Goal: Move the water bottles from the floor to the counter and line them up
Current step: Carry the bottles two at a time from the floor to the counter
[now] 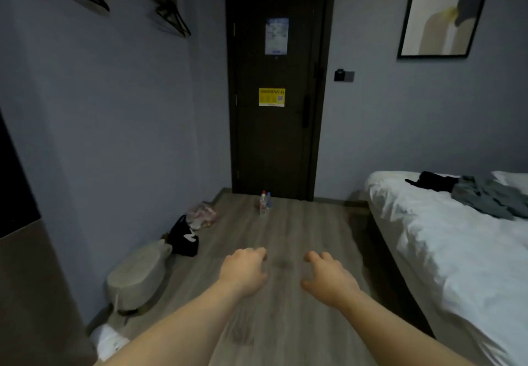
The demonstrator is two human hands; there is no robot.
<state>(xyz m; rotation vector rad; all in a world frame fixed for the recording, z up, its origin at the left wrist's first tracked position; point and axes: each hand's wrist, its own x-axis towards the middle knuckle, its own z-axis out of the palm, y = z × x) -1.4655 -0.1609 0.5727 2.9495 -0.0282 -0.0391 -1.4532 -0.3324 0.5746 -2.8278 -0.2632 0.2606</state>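
Left hand (243, 270) and right hand (328, 278) low in centre of frame, fingers loosely curled, holding nothing, water bottles (264, 202) upright on floor (300, 237) at mid frame, before dark door (274, 143)

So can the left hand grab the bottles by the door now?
Probably not yet. The left hand hangs empty well short of the bottles, which stand far off by the door. Only floor lies between.

Far ahead of the hands (243, 271), the bottles (265, 201) are looking too tiny to count. Right of the hands, the bed (457, 251) is running off the edge.
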